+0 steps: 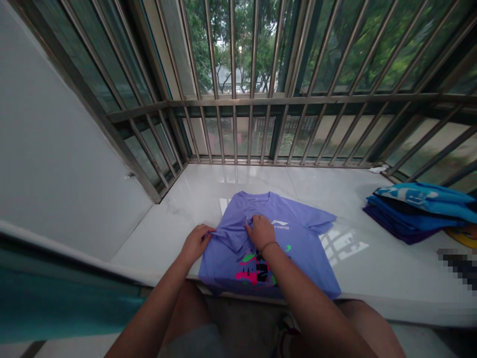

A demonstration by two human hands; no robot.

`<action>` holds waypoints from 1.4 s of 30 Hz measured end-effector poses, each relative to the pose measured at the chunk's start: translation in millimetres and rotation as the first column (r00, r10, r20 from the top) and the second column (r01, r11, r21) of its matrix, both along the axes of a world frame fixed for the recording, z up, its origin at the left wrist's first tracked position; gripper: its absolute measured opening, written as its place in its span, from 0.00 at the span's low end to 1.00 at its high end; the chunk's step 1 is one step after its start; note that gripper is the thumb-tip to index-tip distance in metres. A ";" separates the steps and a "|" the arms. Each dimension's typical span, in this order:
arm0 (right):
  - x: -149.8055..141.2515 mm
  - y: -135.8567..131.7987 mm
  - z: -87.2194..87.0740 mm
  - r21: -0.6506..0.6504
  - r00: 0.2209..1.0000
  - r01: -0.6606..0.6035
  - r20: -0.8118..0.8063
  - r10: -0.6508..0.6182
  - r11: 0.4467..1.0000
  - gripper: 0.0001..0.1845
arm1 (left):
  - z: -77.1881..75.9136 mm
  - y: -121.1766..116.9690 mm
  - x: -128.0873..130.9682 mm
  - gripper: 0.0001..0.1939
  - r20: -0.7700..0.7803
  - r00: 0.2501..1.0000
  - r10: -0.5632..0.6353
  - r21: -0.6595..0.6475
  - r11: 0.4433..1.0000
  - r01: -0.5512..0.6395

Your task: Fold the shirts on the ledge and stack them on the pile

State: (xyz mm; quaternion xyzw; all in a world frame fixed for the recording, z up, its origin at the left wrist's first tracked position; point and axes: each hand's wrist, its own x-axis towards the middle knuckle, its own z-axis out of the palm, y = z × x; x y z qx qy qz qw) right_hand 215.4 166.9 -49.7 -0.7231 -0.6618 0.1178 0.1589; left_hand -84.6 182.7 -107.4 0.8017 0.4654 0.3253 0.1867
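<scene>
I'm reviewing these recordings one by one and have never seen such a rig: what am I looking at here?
There is no robot: these are a person's bare hands, seen from a camera worn on the head, looking forward and down. A purple shirt lies front up on a glossy white ledge by barred windows. The left hand pinches its edge; the right hand grips cloth near the chest. Folded blue clothes sit to the right.

On the purple T-shirt [301, 248] one can read "I-NING" (its beginning is partly covered), under a white logo [279, 223]. The white lettering [417, 195] on the folded blue garment [445, 194] is not clear.
</scene>
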 end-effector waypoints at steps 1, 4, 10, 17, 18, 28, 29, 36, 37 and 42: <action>-4.8 5.3 -0.1 0.002 0.999 0.003 -0.034 -0.003 1.000 0.12 | -0.8 0.3 -0.9 0.13 0.018 1.000 0.020 -0.004 1.000 -0.020; -8.5 8.5 -2.1 0.024 0.987 0.006 -0.159 -0.002 1.000 0.08 | -0.2 2.1 -2.5 0.13 0.066 0.996 0.068 -0.033 0.997 -0.066; 1.8 -17.1 -9.0 -0.047 0.920 0.029 -0.388 -0.045 0.998 0.13 | 2.5 5.1 -2.6 0.12 0.129 0.988 0.080 -0.084 0.994 -0.070; 9.9 -50.4 -14.1 -0.170 0.926 -0.059 -0.377 -0.010 0.984 0.06 | 4.5 6.0 -1.3 0.11 0.114 0.992 0.058 -0.094 0.994 -0.047; 10.8 -51.1 -13.3 -0.170 0.938 -0.075 -0.347 0.011 0.983 0.05 | 5.2 6.2 -1.3 0.11 0.107 0.993 0.057 -0.093 0.995 -0.047; 27.4 57.9 18.8 -0.063 0.984 -0.175 0.032 0.177 0.983 0.17 | 22.6 -38.7 23.1 0.13 -0.113 0.991 -0.067 0.150 0.985 0.083; 28.3 77.2 21.8 -0.056 0.971 -0.227 0.063 0.231 0.972 0.19 | 23.3 -44.2 27.1 0.18 -0.162 0.981 -0.102 0.150 0.981 0.126; 17.6 186.1 22.9 -0.164 0.807 -0.534 0.194 0.558 0.830 0.35 | 21.7 -53.0 44.7 0.08 -0.363 0.904 -0.227 0.070 0.961 0.269; 15.7 195.2 21.2 -0.185 0.785 -0.558 0.200 0.587 0.809 0.35 | 22.7 -52.6 44.9 0.03 -0.360 0.904 -0.232 0.065 0.960 0.273; 13.4 216.3 13.4 -0.211 0.739 -0.591 0.244 0.627 0.779 0.20 | 34.4 -54.3 35.6 0.05 -0.066 0.982 -0.175 0.103 0.978 0.181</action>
